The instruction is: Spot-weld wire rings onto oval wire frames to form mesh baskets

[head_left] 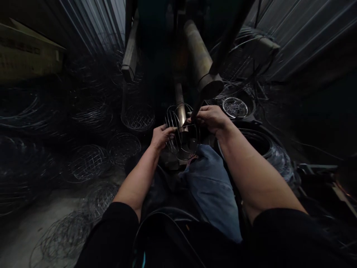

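A round wire rack (173,143) with parallel bars stands tilted in front of me, around the lower brass-coloured rod (182,113) of a machine. My left hand (161,137) pinches the rack's left side between thumb and fingers. At the rack's upper right, my right hand (213,118) is closed, fingertips near the tip of the machine's dark upper arm (197,108). What sits in those right fingertips is too small and dark to make out. Above them hangs a thick cylinder (199,52) of the machine.
Several round wire racks (89,163) lie in piles on the floor to the left. A round dish (235,107) of small metal pieces stands at the right, above a coil of wire (279,160). A cardboard box (30,56) is at the far left.
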Demonstrator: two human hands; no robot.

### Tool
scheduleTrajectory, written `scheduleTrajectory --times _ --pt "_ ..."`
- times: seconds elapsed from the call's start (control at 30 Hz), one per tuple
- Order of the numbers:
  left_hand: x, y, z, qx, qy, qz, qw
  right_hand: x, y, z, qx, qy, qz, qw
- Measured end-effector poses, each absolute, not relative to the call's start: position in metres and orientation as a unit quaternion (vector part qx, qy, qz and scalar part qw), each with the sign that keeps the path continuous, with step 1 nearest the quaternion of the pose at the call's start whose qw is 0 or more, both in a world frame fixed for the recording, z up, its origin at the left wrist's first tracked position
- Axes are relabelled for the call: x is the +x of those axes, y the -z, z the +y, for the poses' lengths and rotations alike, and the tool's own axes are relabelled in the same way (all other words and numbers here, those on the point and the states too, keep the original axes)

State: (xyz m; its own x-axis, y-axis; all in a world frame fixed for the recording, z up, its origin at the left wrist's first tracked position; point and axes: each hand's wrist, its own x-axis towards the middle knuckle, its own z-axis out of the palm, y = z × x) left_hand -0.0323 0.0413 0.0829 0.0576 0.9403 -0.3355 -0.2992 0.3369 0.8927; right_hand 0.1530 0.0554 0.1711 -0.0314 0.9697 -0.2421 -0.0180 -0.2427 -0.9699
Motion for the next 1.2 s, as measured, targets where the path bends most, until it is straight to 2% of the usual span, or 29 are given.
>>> scheduleTrajectory --times 0.3,0.73,1.07,1.2 --pt "-0.035 -0.068 0.041 0.285 -0.458 0.494 0.682 0.143 -0.170 0.068 -0.572 -0.557 -0.464 0.385" --pt "-0.026 -0.060 0.024 0.204 -0.487 0.467 0.709 0.134 -0.177 0.071 -0.567 -0.555 -0.466 0.392" --pt "-0.006 -0.049 0.014 0.144 -0.486 0.462 0.728 0.134 -0.175 0.074 -0.591 -0.540 -0.473 0.367" --pt "-0.002 -0.044 0.015 0.142 -0.492 0.449 0.732 0.139 -0.173 0.069 -0.580 -0.539 -0.466 0.394"
